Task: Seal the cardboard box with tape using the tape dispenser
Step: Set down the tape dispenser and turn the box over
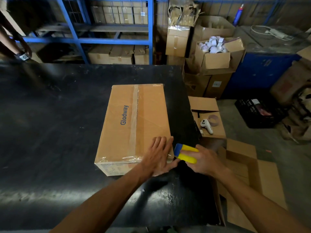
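A closed brown cardboard box (pixel 134 121) printed "Glodway" lies on the black table (pixel 50 132). Clear tape runs along its centre seam and across its near and far top edges. My left hand (pixel 158 153) lies flat, fingers spread, on the box's near right corner. My right hand (pixel 204 159) grips the yellow and blue tape dispenser (pixel 184 153), whose blue head touches the box's right side at that corner.
Right of the table stand open cardboard boxes; one (pixel 208 121) holds a white controller and a tape roll, another (pixel 217 54) holds several tape rolls. A black crate (pixel 257 113) sits on the floor. Blue shelving (pixel 107 31) stands behind. Another person's arm (pixel 18 46) shows far left.
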Available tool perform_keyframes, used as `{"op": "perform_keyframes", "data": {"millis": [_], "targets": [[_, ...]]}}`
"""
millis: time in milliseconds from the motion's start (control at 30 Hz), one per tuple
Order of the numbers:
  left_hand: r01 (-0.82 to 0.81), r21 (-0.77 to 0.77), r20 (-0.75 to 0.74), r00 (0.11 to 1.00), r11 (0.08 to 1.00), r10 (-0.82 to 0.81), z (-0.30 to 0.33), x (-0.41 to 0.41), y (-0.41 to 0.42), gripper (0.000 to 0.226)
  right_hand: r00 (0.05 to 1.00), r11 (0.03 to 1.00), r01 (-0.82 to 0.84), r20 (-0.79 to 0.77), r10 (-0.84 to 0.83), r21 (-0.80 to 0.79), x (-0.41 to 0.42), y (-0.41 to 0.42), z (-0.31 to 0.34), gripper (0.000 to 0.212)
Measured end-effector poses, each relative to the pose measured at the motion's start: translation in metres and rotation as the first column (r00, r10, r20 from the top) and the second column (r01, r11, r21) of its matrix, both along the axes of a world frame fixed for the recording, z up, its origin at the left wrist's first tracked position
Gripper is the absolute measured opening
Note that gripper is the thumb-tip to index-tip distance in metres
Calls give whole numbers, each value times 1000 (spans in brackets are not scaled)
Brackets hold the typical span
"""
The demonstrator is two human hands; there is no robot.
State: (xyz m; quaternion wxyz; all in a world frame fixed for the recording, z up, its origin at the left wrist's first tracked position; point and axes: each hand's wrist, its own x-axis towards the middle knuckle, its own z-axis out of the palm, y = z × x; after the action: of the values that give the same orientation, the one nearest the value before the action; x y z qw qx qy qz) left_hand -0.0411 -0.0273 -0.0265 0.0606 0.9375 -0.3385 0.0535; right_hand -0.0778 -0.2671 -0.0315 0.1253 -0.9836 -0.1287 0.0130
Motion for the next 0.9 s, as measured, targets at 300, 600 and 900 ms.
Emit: {"op": "perform_keyframes", "data": {"millis": [300, 600, 900], "targets": [[-253, 69, -155, 953, 965, 260, -13, 3, -23, 95, 639, 464, 755, -677, -364, 463, 9, -6, -40, 68], [-244, 82, -155, 955, 966, 254, -14, 4, -21, 95, 604, 580, 764, -631, -487, 284, 14, -14, -133, 76], [-248, 63, -144, 956, 967, 255, -6, 2, -22, 93, 727, 645, 666, -519, -450, 373, 53, 7, -37, 75]]}}
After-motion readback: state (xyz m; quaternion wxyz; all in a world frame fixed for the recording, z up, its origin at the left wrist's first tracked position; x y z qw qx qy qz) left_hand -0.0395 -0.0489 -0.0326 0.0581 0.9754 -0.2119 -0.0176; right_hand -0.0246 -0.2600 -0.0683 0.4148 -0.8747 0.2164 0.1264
